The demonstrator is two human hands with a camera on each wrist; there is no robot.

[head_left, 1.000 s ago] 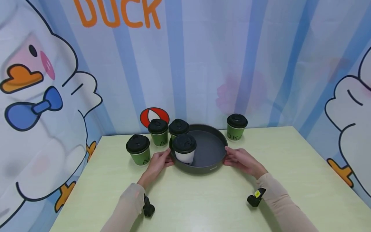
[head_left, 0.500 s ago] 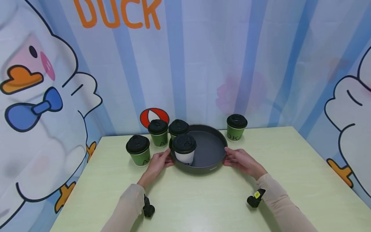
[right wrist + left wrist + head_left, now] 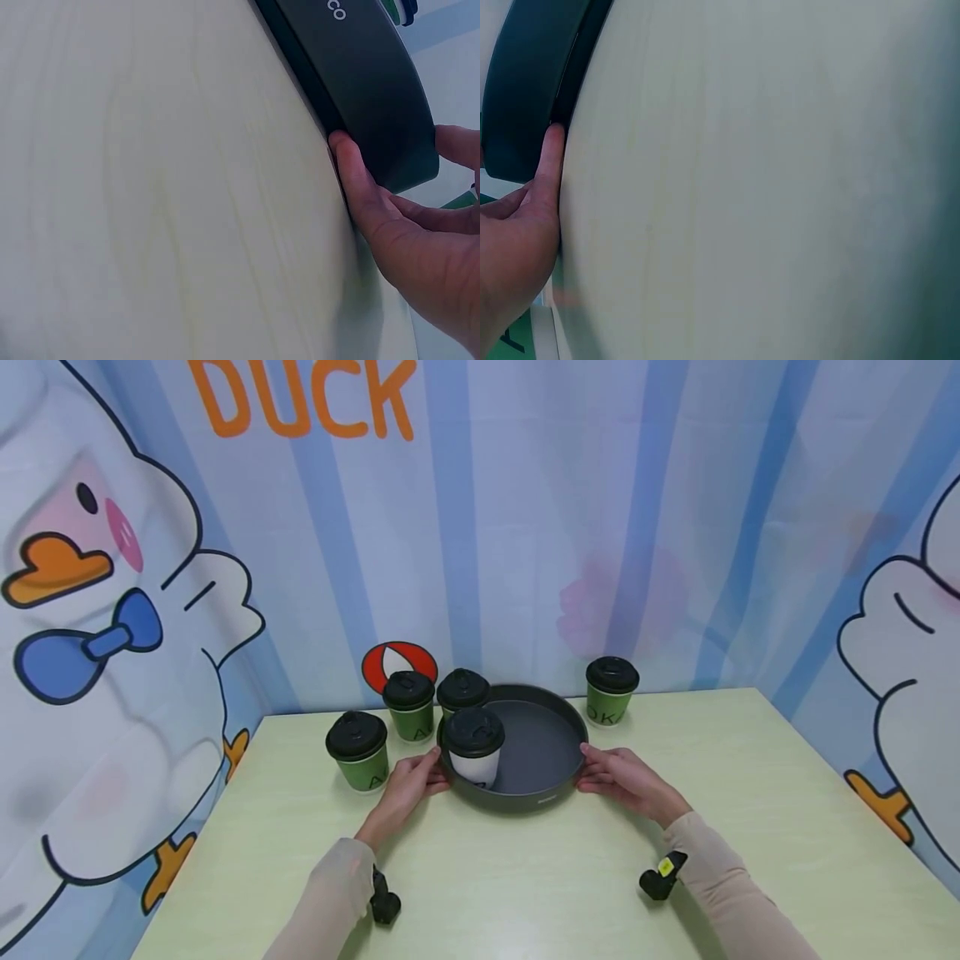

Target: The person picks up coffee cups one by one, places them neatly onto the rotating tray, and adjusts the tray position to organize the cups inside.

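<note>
A round dark grey pan (image 3: pixel 543 747) is held between both hands at the table's far side. The left hand (image 3: pixel 406 788) grips its left side; in the left wrist view a finger (image 3: pixel 551 154) presses the lower edge of the wall. The right hand (image 3: pixel 628 782) holds the opposite side, and in the right wrist view its digits (image 3: pixel 351 161) lie at the bottom edge and the rim. Inside the pan, on the left, stands a white paper cup (image 3: pixel 475 769) with a black lid. Whether the pan's base touches the table cannot be told.
Green lidded cups surround the pan: one beside the left hand (image 3: pixel 363 767), one behind it (image 3: pixel 412 720), another (image 3: pixel 462 691) partly hidden at the pan's back left, and one (image 3: pixel 609 703) back right. A printed curtain (image 3: pixel 517 527) borders the pale table (image 3: pixel 510 885).
The white cup has shifted slightly left inside the pan. Both hands keep their hold, and the head view has tilted up a little.
</note>
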